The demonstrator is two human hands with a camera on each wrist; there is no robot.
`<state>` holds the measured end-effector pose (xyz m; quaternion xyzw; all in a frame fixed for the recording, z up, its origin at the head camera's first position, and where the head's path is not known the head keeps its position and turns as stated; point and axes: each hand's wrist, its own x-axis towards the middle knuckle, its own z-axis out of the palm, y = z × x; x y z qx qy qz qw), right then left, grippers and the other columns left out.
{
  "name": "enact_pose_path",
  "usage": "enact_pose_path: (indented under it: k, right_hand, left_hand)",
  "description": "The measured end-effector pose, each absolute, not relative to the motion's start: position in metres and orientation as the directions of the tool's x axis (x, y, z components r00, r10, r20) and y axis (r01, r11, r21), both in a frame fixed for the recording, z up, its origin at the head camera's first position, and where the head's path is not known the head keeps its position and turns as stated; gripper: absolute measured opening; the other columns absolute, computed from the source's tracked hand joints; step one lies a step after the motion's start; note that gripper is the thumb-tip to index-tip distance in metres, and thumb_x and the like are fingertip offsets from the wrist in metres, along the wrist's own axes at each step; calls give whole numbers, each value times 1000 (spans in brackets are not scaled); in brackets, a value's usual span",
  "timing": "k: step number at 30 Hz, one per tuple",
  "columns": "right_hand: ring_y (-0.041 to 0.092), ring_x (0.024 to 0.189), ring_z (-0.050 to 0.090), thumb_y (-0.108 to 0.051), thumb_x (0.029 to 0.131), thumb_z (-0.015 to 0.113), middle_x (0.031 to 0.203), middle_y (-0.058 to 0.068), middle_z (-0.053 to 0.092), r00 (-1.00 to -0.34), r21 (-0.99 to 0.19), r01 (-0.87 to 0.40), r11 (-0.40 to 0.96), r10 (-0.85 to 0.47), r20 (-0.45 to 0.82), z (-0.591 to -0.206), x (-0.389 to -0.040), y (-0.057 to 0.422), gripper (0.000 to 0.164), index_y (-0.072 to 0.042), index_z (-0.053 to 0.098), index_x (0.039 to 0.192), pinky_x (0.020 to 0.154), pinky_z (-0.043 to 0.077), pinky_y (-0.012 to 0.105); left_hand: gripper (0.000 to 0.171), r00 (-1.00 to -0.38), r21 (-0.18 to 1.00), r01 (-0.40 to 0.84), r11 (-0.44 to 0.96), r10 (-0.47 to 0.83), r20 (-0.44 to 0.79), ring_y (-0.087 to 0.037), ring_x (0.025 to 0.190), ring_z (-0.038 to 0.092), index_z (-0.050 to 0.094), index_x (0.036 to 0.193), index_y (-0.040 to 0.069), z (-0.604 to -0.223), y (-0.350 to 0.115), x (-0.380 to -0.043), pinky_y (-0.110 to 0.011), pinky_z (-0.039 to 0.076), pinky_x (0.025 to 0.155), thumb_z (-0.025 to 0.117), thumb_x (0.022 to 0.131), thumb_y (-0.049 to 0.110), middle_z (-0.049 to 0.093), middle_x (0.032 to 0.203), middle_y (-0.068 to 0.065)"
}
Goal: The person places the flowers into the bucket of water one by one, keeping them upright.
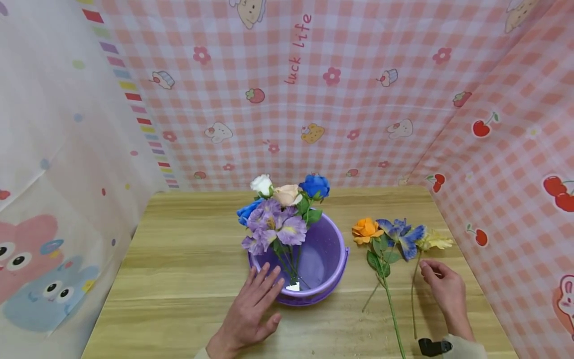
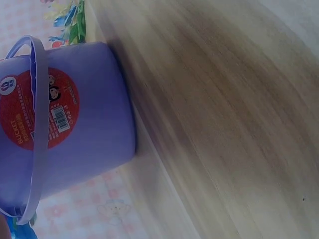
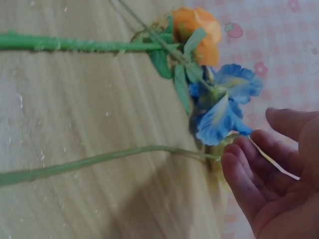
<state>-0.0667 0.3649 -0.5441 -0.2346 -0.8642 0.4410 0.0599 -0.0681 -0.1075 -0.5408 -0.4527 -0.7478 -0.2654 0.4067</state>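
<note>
A purple bucket (image 1: pixel 319 244) stands on the table, holding artificial flowers: a purple iris (image 1: pixel 290 228), a white rose (image 1: pixel 262 184), a cream rose (image 1: pixel 288 195) and blue roses (image 1: pixel 315 186). My left hand (image 1: pixel 248 314) is spread, its fingertips at the bucket's near left rim. The left wrist view shows the bucket's side (image 2: pixel 97 114) and its handle (image 2: pixel 41 124). Beside a yellow flower (image 1: pixel 436 240) and its thin stem (image 1: pixel 413 299) is my right hand (image 1: pixel 445 294). In the right wrist view, thumb and fingers (image 3: pixel 239 181) are apart, with no grip on the stem visible.
An orange flower (image 1: pixel 366 231) and a blue iris (image 1: pixel 403 237) lie on the table right of the bucket, stems toward me. Small bits are scattered near the stems. Patterned cloth walls (image 1: pixel 287 114) enclose the wooden table (image 1: pixel 179 259) at the back and sides.
</note>
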Motion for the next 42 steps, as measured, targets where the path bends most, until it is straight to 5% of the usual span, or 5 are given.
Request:
enact_pose_path:
  k: [4, 17, 32, 37, 42]
  right_hand:
    - [-3, 71, 63, -40, 103, 64, 101, 14, 77, -888, -740, 380, 555, 443, -124, -551, -71, 371, 49, 4, 70, 124, 59, 52, 18]
    - [12, 74, 61, -37, 100, 67, 81, 0, 75, -875, -640, 470, 608, 416, -247, -563, -85, 383, 44, 4, 75, 113, 64, 48, 28]
    - [23, 69, 63, -30, 95, 72, 70, 0, 73, -879, -573, 457, 680, 442, -177, -571, -94, 385, 29, -4, 81, 86, 66, 45, 37]
    - [20, 69, 61, -28, 94, 71, 75, 4, 75, -876, -581, 461, 671, 448, -177, -570, -94, 386, 29, -1, 81, 90, 65, 43, 34]
    - [32, 81, 67, -29, 94, 70, 86, 10, 78, -860, -582, 476, 660, 489, -149, -566, -91, 385, 31, 0, 80, 98, 66, 45, 36]
  left_hand:
    - [56, -255, 29, 895, 445, 458, 851, -46, 139, 48, 64, 132, -10, -541, -108, -68, -54, 29, 124, 44, 109, 37, 61, 137, -32]
    - [55, -244, 29, 901, 434, 448, 860, -47, 137, 51, 64, 130, -11, -540, -108, -70, -54, 29, 123, 43, 109, 36, 62, 135, -32]
    - [51, -242, 37, 905, 424, 442, 864, -45, 129, 58, 67, 127, -9, -537, -107, -71, -53, 32, 122, 44, 109, 33, 64, 134, -29]
    - [50, -243, 41, 906, 421, 437, 866, -45, 128, 59, 67, 127, -8, -538, -108, -71, -52, 32, 122, 45, 109, 33, 65, 134, -28]
    - [50, -252, 49, 904, 425, 438, 863, -44, 129, 58, 67, 127, -8, -539, -108, -70, -52, 32, 122, 45, 108, 32, 64, 135, -27]
